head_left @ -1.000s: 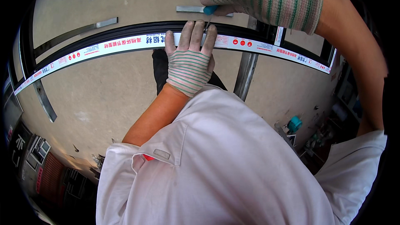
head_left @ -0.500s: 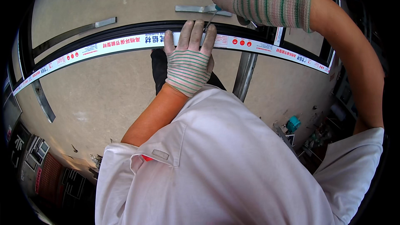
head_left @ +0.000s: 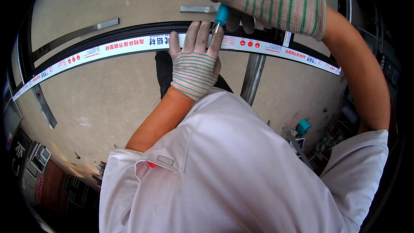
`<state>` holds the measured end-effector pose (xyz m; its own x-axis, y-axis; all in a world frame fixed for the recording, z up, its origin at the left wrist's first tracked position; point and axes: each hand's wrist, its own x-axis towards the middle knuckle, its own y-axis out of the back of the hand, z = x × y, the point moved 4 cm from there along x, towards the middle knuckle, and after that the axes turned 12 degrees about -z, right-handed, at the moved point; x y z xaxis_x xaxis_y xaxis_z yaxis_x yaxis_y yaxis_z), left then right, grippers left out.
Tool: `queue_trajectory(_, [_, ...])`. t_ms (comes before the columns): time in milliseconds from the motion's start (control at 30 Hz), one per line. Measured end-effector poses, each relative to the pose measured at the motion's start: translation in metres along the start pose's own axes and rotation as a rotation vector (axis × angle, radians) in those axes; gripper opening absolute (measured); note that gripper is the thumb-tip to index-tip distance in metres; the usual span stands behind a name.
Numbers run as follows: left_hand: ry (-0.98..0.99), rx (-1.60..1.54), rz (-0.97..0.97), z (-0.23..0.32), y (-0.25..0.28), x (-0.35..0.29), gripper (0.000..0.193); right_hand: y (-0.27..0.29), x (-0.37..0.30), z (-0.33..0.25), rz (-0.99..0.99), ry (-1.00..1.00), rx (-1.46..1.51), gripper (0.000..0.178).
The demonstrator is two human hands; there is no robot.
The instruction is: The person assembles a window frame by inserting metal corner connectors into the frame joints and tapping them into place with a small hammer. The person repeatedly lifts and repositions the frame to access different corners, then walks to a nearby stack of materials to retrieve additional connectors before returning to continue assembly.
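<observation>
My left hand (head_left: 196,60), in a striped knit glove, lies across the near bar of a black metal frame (head_left: 125,32), which is faced with white printed film (head_left: 95,48). Its fingers are stretched out over the bar. My right hand (head_left: 267,2), gloved the same way, is closed around a screwdriver (head_left: 221,15) with a teal handle. The metal shaft points down beside the left index finger, close to the bar's black groove. Whether its tip touches anything is hidden by the fingers.
Metal support bars (head_left: 252,77) lie beneath the frame, another (head_left: 45,105) at the left. A short metal strip (head_left: 196,9) lies beyond the near bar. Tools and a teal object (head_left: 303,127) sit at the lower right. My dark shoe and trouser leg (head_left: 164,71) are below the bar.
My right hand has shifted slightly, and the screwdriver now stands more upright with more of its teal handle showing. My left hand stays in place on the bar.
</observation>
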<state>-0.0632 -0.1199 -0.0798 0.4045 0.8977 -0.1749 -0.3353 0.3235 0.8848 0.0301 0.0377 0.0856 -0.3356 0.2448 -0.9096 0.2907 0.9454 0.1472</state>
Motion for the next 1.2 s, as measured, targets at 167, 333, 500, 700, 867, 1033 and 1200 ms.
queue_trajectory(167, [-0.005,0.015,0.038,0.000,-0.004,-0.002,0.078,-0.007,-0.005,0.017,0.116,0.217,-0.078,0.048])
queue_trajectory(333, [-0.009,0.023,0.057,-0.001,-0.006,-0.001,0.078,0.002,0.004,0.004,0.171,0.096,-0.369,0.054])
queue_trajectory(500, [-0.018,0.021,0.038,0.001,-0.003,-0.001,0.079,0.009,0.007,0.008,0.218,0.123,-0.336,0.040])
queue_trajectory(700, [-0.033,0.009,0.037,0.001,-0.004,0.000,0.080,0.007,0.023,0.043,0.506,0.415,-0.235,0.041])
queue_trajectory(867, [0.022,0.042,0.025,-0.001,-0.003,-0.001,0.080,0.018,0.003,0.012,0.254,0.094,-0.258,0.040])
queue_trajectory(1033, [-0.037,0.022,0.049,0.000,-0.005,0.001,0.079,0.034,-0.003,0.023,-0.010,0.070,-0.239,0.039])
queue_trajectory(1200, [0.001,0.023,0.024,-0.001,-0.005,-0.001,0.079,0.002,0.003,0.023,0.448,0.307,-0.184,0.039])
